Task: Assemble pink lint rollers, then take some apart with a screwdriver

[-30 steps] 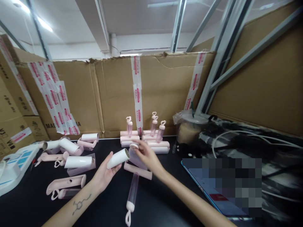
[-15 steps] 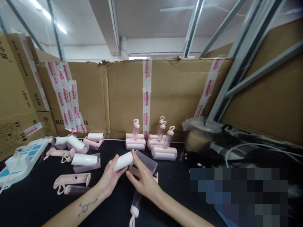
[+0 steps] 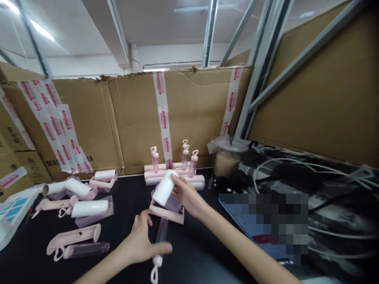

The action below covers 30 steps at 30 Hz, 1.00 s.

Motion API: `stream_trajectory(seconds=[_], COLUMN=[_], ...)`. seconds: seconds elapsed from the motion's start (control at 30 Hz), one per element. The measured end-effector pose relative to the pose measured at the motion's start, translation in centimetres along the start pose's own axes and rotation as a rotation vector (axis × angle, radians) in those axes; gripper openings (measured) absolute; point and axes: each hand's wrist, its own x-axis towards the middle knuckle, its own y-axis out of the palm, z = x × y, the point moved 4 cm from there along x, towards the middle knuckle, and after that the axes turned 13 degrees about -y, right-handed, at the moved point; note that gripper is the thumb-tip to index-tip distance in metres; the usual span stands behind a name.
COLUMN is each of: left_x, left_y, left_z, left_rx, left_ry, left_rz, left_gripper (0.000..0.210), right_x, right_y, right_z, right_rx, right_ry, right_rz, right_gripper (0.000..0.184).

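My right hand (image 3: 189, 195) grips a white paper roll (image 3: 164, 189), like a lint roller refill, by its upper end and holds it tilted. Just below the roll lie a pink holder frame (image 3: 168, 215) and a see-through lilac cover (image 3: 173, 203), partly hidden by it. My left hand (image 3: 142, 240) has its thumb and fingers spread and holds nothing. Close by its thumb, a see-through tube handle (image 3: 162, 232) with a pink cap and loop lies on the black table; whether they touch I cannot tell.
At left lie several white rolls (image 3: 90, 208), pink frames (image 3: 74, 238) and a tube handle (image 3: 85, 250). Assembled pink rollers (image 3: 189, 182) stand by the cardboard wall (image 3: 136, 118). A lidded drink cup (image 3: 226, 161), cables and a phone (image 3: 237, 221) are at right; a power strip (image 3: 17, 209) is far left.
My left hand has let go of the white roll and moved down toward the tube handle, opening. The roll is now in my right hand alone, tilted more steeply. The view has swung right.
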Motion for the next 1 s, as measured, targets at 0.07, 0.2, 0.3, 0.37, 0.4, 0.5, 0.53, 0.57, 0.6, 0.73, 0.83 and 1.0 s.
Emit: stream_trajectory(seconds=[0.07,0.2,0.3,0.37,0.4,0.5,0.53,0.57,0.6,0.73,0.83,1.0], left_x=[-0.5,-1.2,-1.4,-1.3,-1.3,-1.1,-1.1,-1.0,-1.0,-1.0,-1.2,-0.7], left_y=[-0.1,-1.5,-3.0,-3.4,-3.4,-3.3,-3.2,-3.2,-3.1,-3.3,-3.5,-3.2], left_z=[0.0,-0.7,-1.8,-2.5,-2.8,-3.1,-3.1,-3.0,-3.0,-3.4,-3.8,-2.5], left_rx=[0.286,0.364,0.208,0.126,0.098,0.066,0.067,0.071,0.071,0.061,0.098,0.124], left_ry=[0.045,-0.018,-0.051,-0.007,0.013,0.023,0.016,0.004,-0.007,0.079,0.198,0.078], left_rz=[0.001,0.174,0.198,0.209,0.22,0.252,0.26,0.267,0.271,0.246,0.22,0.321], left_gripper=[0.067,0.046,0.051,0.052,0.052,0.054,0.055,0.057,0.057,0.055,0.052,0.052], right_x=[0.3,-0.3,-0.7,-0.8,-0.8,-0.9,-1.0,-1.1,-1.1,-1.2,-1.3,-1.7], right_y=[-0.4,-0.1,-0.1,-0.2,-0.2,0.1,0.2,0.4,0.5,0.8,1.0,1.2], right_z=[0.4,1.4,2.2,2.5,2.4,1.9,1.6,1.4,1.3,1.2,1.5,1.9], right_rx=[0.012,-0.026,-0.223,-0.332,-0.359,-0.357,-0.349,-0.337,-0.324,-0.281,-0.262,-0.256], right_ry=[0.042,0.23,0.221,0.176,0.163,0.171,0.182,0.191,0.195,0.179,0.166,0.181], right_rz=[0.012,0.176,0.26,0.254,0.247,0.258,0.267,0.27,0.267,0.239,0.248,0.282], right_gripper=[0.035,0.039,0.037,0.036,0.035,0.037,0.039,0.04,0.041,0.04,0.04,0.04])
